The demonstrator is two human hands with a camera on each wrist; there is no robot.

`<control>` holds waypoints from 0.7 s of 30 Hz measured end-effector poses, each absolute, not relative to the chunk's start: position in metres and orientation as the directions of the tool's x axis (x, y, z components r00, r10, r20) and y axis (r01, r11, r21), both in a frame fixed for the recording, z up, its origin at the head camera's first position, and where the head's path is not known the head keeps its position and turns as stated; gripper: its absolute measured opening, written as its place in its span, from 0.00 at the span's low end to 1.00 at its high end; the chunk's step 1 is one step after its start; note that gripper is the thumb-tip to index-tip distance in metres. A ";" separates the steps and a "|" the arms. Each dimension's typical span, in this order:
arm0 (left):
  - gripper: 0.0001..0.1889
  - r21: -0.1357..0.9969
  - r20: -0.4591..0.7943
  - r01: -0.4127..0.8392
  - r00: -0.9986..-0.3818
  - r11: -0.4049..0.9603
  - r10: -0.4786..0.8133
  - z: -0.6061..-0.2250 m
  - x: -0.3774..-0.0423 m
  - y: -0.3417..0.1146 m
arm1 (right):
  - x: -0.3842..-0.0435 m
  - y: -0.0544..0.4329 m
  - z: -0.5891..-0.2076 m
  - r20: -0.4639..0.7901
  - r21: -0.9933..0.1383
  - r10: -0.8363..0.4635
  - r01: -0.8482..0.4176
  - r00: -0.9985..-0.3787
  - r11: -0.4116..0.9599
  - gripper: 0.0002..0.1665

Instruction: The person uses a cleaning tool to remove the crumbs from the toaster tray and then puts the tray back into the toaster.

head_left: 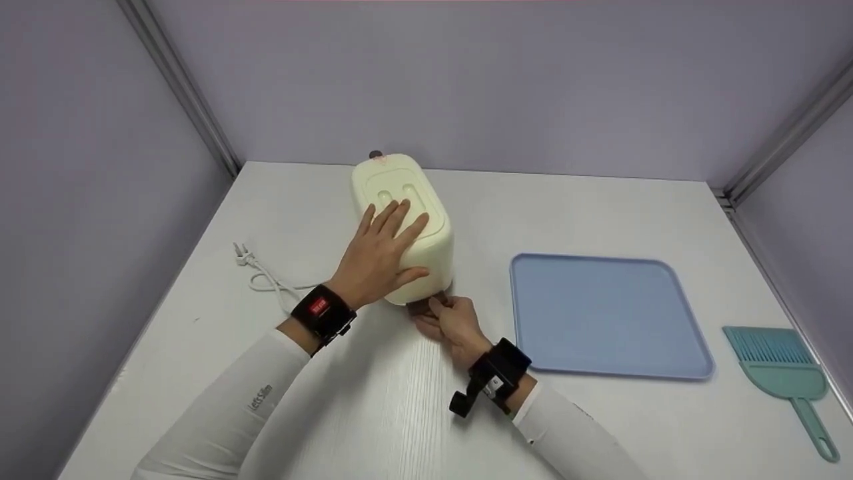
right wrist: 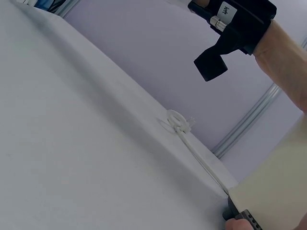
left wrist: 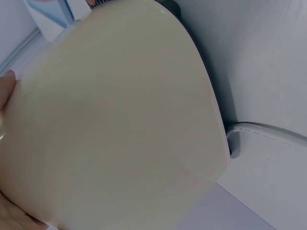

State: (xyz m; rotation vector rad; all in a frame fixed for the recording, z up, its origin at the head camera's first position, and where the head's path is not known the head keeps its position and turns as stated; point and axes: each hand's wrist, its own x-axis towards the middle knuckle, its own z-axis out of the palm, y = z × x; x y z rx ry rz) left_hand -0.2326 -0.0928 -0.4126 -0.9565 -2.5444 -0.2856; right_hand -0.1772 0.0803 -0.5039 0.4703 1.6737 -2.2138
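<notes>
One spread left hand [head_left: 374,261] lay atop the cream toaster [head_left: 433,248] on the white table [head_left: 580,213], and on my feed the toaster's long axis ran forward and slightly leftward from the right hand [head_left: 456,323], pinching its near-end brown tab [head_left: 418,307].

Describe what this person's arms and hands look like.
Left hand and right hand are bare. The left sleeve, printed "Let's Slim", and right sleeve are white. The black left wristband shows a red patch; the black right wristband, a pale label and jutting stalk.

Gap between cream appliance [head_left: 432,255] and blue tray [head_left: 610,317], right wristband [head_left: 505,369] blocking near end; cord [left wrist: 261,129] left; clearance beneath appliance unclear.
</notes>
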 end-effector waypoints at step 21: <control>0.44 0.038 0.468 0.663 -0.673 0.748 0.573 -0.413 -0.235 -0.099 | -0.157 0.090 -0.507 -0.418 -0.850 -0.126 0.436 -0.900 -0.296 0.19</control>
